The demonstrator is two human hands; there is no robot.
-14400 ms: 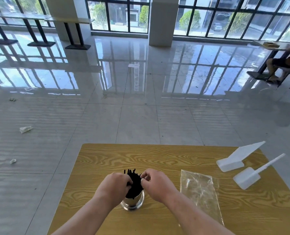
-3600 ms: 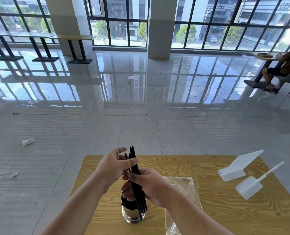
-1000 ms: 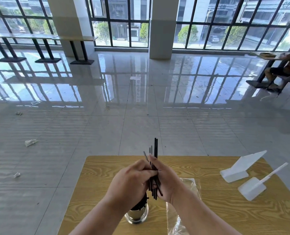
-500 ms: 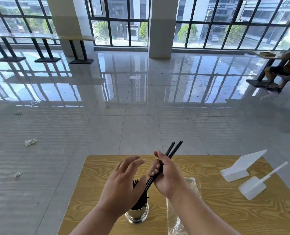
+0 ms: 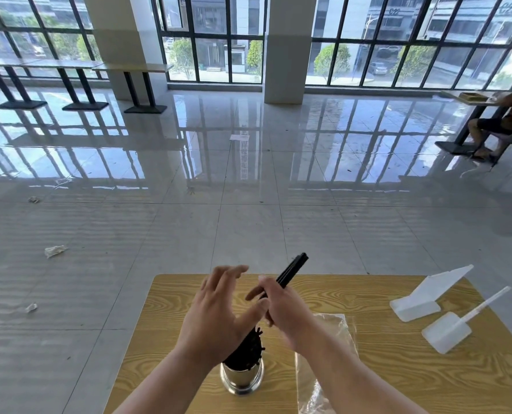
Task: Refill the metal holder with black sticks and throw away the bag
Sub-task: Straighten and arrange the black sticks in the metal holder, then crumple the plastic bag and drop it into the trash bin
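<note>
A shiny metal holder (image 5: 242, 379) stands near the front of the wooden table (image 5: 368, 380), packed with black sticks (image 5: 247, 351). Above it, my right hand (image 5: 284, 309) is closed on a small bundle of black sticks (image 5: 292, 270) that slants up and to the right. My left hand (image 5: 219, 312) hovers beside it with fingers spread, holding nothing and partly covering the holder's top. The clear plastic bag (image 5: 326, 354) lies flat on the table right of the holder, partly under my right forearm.
Two white plastic stands (image 5: 428, 294) (image 5: 452, 327) sit at the table's right side. Scraps of paper (image 5: 54, 251) litter the shiny tiled floor on the left. A person sits on a chair (image 5: 500, 127) at the far right. Long tables (image 5: 69, 67) line the windows.
My left hand let go of the bundle and spread its fingers. My right hand tilted the sticks from upright to slanting right, staying above the holder.
</note>
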